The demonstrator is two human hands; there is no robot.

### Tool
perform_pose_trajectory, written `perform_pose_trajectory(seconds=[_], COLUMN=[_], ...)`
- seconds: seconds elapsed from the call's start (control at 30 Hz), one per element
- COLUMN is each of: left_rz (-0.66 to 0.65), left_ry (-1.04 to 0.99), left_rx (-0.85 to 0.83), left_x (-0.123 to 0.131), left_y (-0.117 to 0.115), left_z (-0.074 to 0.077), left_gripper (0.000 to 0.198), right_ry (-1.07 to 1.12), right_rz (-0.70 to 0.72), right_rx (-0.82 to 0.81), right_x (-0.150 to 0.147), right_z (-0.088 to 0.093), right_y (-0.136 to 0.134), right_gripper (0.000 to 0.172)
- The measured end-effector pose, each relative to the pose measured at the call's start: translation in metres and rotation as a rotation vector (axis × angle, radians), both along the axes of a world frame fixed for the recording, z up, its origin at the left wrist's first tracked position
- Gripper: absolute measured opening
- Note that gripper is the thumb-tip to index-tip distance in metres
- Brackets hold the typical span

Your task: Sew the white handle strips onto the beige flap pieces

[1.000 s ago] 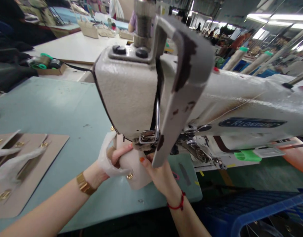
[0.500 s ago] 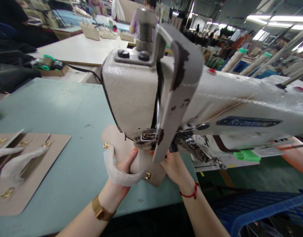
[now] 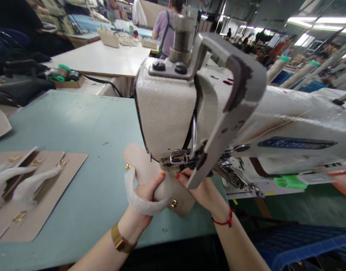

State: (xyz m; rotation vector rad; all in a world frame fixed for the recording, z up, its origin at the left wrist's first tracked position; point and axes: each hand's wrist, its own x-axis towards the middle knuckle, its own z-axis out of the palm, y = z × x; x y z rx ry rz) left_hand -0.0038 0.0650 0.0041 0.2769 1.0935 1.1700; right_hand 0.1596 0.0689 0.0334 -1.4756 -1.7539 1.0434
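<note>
our left hand [image 3: 146, 192] sits to the right of some flat beige panels [image 3: 55, 190], which lie on the green tabletop [image 3: 76, 124] with wrapped straps [image 3: 27, 190] and gold fittings [image 3: 19, 216] on them. that hand, a gold band [image 3: 122, 239] at its wrist, grips the beige piece [image 3: 169, 185]: thumb pressed along the top, the other fingers mostly hidden from us. a white-wrapped handle [image 3: 151, 207] curves round the hand, with a gold clasp [image 3: 174, 203] by its right end. the piece is under the sewing machine head [image 3: 167, 109], part of it reaching out to the left; we cannot tell whether it touches the tabletop.

to do this well, we would let the left thumb steer lightly and hold the handle drawn towards us, so that neither it nor the clasp strays under the head. further right, our right hand [image 3: 199, 190] pinches the piece by its edge, thumb uppermost, some fingers lost behind the guard bar [image 3: 230, 120]. we would want that edge flat and evenly fed, and both thumbs well clear of the needle, which we cannot see. a blue crate [image 3: 311, 246] stands at far right.
</note>
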Motion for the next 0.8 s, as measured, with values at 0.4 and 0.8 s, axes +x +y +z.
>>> perform_pose_trajectory(seconds=[0.4,0.8], left_rz=[0.005,-0.162], left_ry=[0.036,0.138], left_rx=[-0.019,0.053], left_x=[-0.001,-0.019], left_y=[0.006,0.027], left_z=[-0.003,0.008], left_gripper=[0.055,0.052], right_ry=[0.096,0.168], right_rz=[-0.059,-0.071], right_rx=[0.0,-0.126], right_x=[-0.003,-0.012], right_z=[-0.003,-0.009], right_y=[0.002,-0.003], right_gripper=[0.025,0.034])
